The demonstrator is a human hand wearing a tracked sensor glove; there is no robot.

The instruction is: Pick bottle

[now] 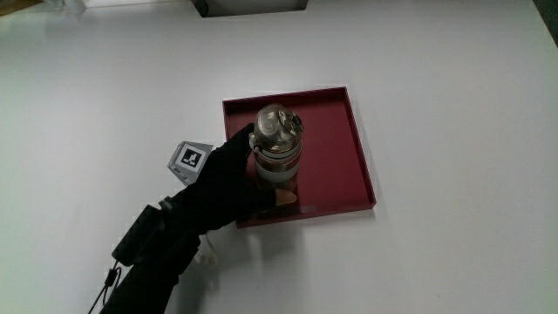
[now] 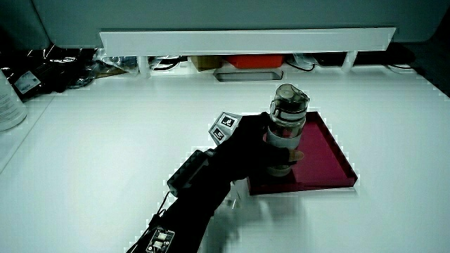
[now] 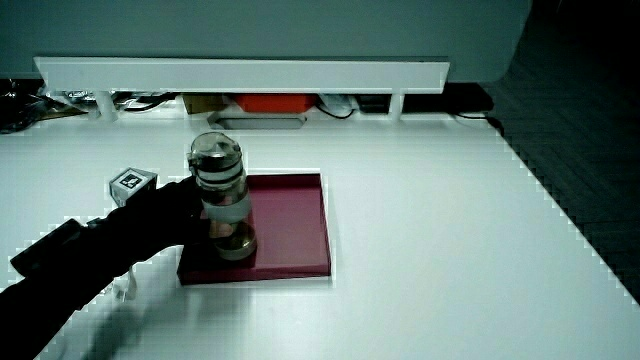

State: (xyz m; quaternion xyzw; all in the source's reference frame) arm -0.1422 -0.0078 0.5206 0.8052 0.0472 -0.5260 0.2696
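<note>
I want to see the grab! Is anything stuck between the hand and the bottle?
Nothing visible is. The hand is already wrapped around the bottle, which stands upright in the red tray. No other object is in the tray.

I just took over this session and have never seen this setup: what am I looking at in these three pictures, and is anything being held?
There is no robot here. A person's hand in a black glove does the work; the small patterned cube on its back is a marker. One picture looks straight down on the white table; the two side views look forward across it toward a low partition. On the table lies a dark red tray. The bottle stands upright at the tray's nearer part, and the fingers are wrapped around its body.
</note>
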